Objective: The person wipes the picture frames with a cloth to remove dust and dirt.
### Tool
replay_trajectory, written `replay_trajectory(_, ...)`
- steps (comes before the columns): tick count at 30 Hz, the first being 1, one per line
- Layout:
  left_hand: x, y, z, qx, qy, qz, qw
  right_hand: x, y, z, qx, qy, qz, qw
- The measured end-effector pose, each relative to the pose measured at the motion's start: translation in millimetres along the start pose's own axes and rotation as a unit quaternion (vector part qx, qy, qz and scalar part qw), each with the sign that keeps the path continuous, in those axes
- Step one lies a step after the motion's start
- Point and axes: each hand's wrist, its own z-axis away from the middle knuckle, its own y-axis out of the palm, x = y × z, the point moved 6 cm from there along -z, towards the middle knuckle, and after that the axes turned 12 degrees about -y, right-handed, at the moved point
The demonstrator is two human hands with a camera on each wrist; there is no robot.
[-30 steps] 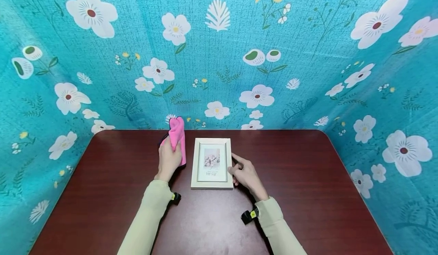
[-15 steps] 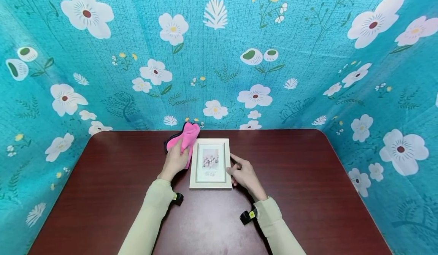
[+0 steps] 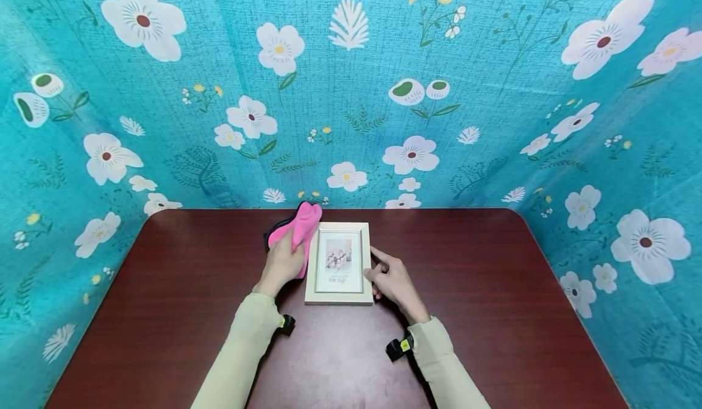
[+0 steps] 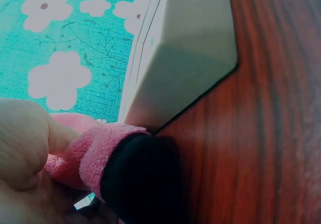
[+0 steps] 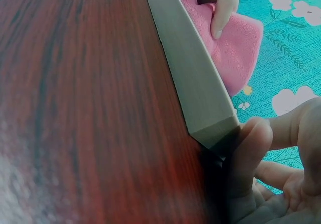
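Note:
A pink cloth [image 3: 307,219] with dark edging is bunched in my left hand [image 3: 281,266], at the left side of a cream picture frame [image 3: 339,263]. The frame lies face up on the table and shows a flower print with small lettering. Thumb and fingers of my right hand [image 3: 396,282] pinch its right edge. In the left wrist view the fluffy cloth [image 4: 108,151] is against the frame's corner, its dark underside towards the table. The right wrist view shows the frame's side wall [image 5: 200,78], with the cloth [image 5: 238,50] beyond it.
The dark red wood-grain table [image 3: 482,287] extends around the frame. Behind it and along both sides hangs a turquoise curtain [image 3: 307,110] with white flowers. Black straps with small devices [image 3: 396,348] sit at both wrists.
My left hand has brought the cloth from left of the frame rightwards onto its left edge, then slightly down towards me. The right hand and the frame have stayed in place.

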Motion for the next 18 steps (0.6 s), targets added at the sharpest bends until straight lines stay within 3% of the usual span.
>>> replay_trajectory(7, -9.2, -7.2, 12.7, 0.009, -0.006, -0.001, 0.9999, 0, 0, -0.6, -0.002, 0.000, -0.001, 1.0000)
replay_trajectory(13, -25.2, -21.1, 28.5, 0.058, -0.040, -0.027, 0.9972, 1, 1, -0.9, -0.005, -0.006, -0.004, 1.0000)
replay_trajectory(18, -22.8, -26.5, 32.1, 0.070, -0.054, -0.046, 0.9950, 0, 0, -0.9, -0.004, -0.003, -0.006, 1.0000)
